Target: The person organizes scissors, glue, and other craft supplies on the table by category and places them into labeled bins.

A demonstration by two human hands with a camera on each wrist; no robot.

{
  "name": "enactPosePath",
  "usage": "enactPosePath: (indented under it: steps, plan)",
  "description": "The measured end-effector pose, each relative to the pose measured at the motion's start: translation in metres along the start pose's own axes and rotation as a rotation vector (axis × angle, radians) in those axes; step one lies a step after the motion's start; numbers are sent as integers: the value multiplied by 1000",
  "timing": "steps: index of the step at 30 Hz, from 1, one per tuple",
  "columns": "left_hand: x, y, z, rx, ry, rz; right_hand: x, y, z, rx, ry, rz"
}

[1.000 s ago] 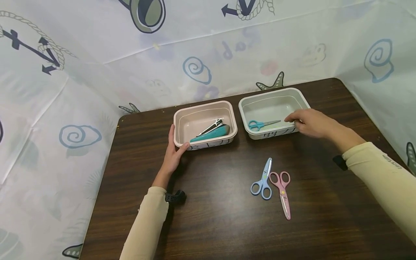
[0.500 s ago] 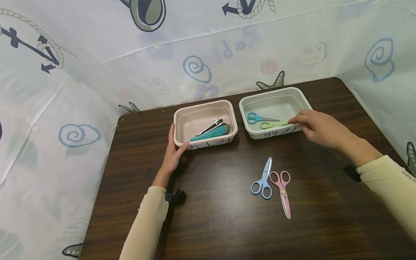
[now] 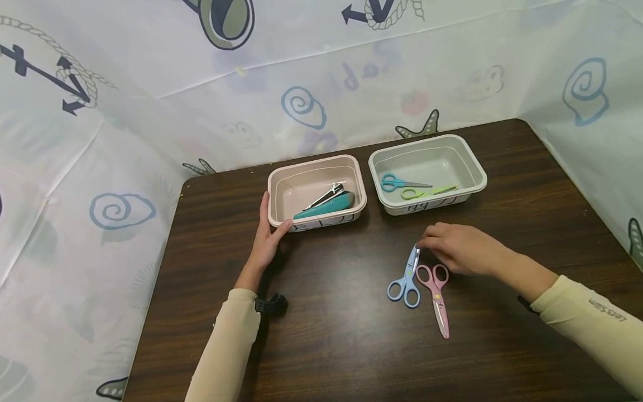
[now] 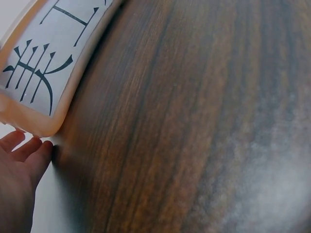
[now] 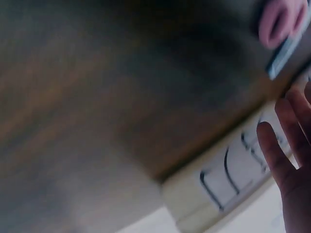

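My left hand (image 3: 263, 243) rests against the near left corner of a pink plastic bin (image 3: 281, 173), thumb at the front rim and straight fingers along the side. In the bin lie a teal-handled utility knife (image 3: 326, 206) and a nail clipper (image 3: 331, 192). My right hand (image 3: 464, 248) is over the table, its fingertips by the blade tip of light-blue scissors (image 3: 408, 282); in the right wrist view its fingers are extended. Beside these lie pink scissors (image 3: 438, 298). A pale green bin (image 3: 429, 146) holds blue-handled scissors (image 3: 394, 182) and a lime-green pair (image 3: 413, 194).
Both bins stand along the back of the dark wooden table (image 3: 326, 346). Black writing on a white label (image 4: 43, 63) marks the pink bin's front; the green bin's front has a label (image 5: 233, 170) too. A printed white cloth (image 3: 226, 123) hangs around the table.
My right hand has left the green bin, where the lime-green scissors now lie in view, and has come forward and left to the light-blue scissors. The left hand has stayed put.
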State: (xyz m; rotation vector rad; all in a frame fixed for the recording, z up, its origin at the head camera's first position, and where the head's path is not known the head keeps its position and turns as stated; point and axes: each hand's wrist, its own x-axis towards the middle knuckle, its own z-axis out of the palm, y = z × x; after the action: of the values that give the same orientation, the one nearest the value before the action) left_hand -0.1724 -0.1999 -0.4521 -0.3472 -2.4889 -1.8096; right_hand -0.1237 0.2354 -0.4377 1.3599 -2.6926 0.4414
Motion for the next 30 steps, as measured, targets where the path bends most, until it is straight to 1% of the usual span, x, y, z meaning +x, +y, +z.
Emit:
enactPosePath:
  steps: [7, 10, 14, 17, 21, 25, 30]
  plan:
    - [-1, -3, 0, -15, 0, 0, 0, -11, 25, -11, -73, -57]
    - [-1, -4, 0, -21, -2, -1, -1, -11, 32, -25, -77, -91]
    - [0, -4, 1, -34, 0, -1, 0, -9, 36, -44, -74, -118]
    - [0, -5, 1, -37, 4, -5, 1, -7, 35, -81, -89, -111]
    - [1, -5, 0, -35, 2, -1, 1, -5, 32, -119, -120, -71]
    - [1, -5, 0, -27, 2, -3, 1, -4, 31, -101, -128, -43]
    - [1, -4, 0, -17, 3, -15, 3, -4, 31, -77, -126, -48]
